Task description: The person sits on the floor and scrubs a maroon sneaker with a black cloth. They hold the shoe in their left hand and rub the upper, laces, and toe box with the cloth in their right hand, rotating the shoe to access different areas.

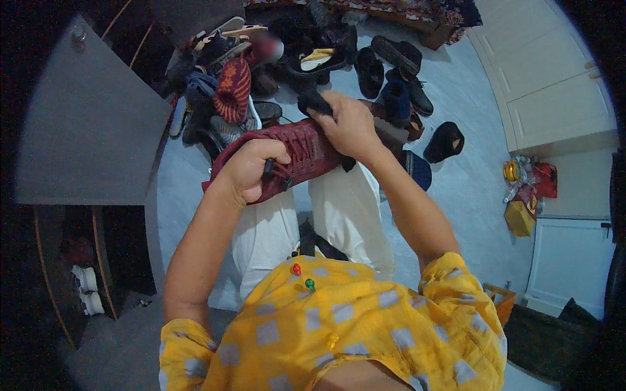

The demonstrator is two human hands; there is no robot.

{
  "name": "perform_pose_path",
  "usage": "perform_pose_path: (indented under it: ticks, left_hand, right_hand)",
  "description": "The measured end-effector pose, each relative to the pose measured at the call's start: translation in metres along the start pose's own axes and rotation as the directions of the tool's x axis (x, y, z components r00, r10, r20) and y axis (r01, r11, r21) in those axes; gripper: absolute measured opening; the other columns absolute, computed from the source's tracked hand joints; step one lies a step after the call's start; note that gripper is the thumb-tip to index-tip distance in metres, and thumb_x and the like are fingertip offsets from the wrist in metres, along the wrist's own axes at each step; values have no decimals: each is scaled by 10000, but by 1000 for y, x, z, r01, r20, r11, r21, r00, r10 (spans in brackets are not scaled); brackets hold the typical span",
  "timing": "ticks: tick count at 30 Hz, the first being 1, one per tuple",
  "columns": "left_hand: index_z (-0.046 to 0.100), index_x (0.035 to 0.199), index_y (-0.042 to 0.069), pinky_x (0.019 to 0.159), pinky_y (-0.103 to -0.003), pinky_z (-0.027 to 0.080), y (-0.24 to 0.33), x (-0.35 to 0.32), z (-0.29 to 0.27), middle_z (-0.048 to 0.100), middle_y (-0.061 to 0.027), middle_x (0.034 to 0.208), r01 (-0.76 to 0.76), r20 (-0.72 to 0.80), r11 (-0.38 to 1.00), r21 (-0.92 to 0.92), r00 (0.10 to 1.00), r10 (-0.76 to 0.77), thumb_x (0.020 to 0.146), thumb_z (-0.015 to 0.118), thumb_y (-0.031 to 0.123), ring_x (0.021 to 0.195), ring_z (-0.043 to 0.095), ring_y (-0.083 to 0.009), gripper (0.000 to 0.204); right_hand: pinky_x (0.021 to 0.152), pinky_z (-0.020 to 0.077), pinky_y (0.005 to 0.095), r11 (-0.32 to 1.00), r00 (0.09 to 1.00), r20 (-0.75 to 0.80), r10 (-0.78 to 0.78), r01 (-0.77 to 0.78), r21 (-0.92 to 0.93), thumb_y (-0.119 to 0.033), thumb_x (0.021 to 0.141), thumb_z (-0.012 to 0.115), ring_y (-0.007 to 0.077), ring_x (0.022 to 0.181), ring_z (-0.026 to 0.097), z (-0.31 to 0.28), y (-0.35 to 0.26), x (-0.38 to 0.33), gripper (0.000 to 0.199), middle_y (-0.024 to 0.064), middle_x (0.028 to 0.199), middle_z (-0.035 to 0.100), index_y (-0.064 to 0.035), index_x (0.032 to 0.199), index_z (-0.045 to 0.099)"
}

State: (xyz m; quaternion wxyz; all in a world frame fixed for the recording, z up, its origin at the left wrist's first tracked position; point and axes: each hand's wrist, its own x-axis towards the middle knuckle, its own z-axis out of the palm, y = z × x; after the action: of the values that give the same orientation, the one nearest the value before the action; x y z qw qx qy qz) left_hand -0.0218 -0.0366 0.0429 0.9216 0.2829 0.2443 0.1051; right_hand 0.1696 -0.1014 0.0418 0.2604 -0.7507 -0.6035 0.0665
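A dark red lace-up shoe (303,153) is held above my lap, tilted across my knees. My left hand (251,169) is closed round its left end, the thumb on top near the laces; a small black piece shows beside that thumb. Against the shoe's right end, my right hand (349,127) is closed on a soft black cloth (314,103). Part of the cloth bunches out beyond the fingers, and a dark bit shows below the hand. The fingertips of both hands are mostly hidden.
A heap of shoes (228,91) lies ahead on the pale floor, with a black shoe (445,142) apart to the right. An opened grey cabinet door (85,124) stands at left. White cupboards (554,85) line the right, near a yellow bag (521,212).
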Motion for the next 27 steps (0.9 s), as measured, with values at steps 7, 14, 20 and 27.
perform_pose_path:
  ticks: [7,14,20,27]
  left_hand:
    - [648,872,14,748,-298,525,-3,5,-18,672,-53,842,20,30,1000,-15,999,-19,708,549,5,750,642,-156,192]
    - [638,819,37,747,-285,513,-2,5,-8,646,-24,780,12,42,1000,-29,999,-11,719,553,10,713,615,-131,135]
    - [635,789,48,720,-276,504,-1,3,-2,635,-16,763,12,15,1000,-7,1000,-12,723,549,11,694,603,-121,114]
    - [647,805,44,735,-286,511,-2,1,-4,654,-28,785,1,-12,1000,-5,1000,-1,721,566,23,710,622,-134,119]
  right_hand:
    - [879,423,468,961,935,-235,-264,276,22,-53,630,707,358,1100,534,1,5,-38,525,131,1154,579,-65,1132,554]
    - [982,394,453,960,928,-255,-271,278,-8,40,579,687,353,1186,500,-4,9,-71,637,138,1242,548,-61,1190,534]
    - [957,432,423,962,953,-188,-239,258,89,11,665,659,368,1132,535,-9,15,-47,557,152,1231,561,-66,1203,541]
    - [793,471,382,886,979,202,-29,-69,459,-227,852,624,359,871,622,-27,13,0,265,195,911,644,-31,1031,639]
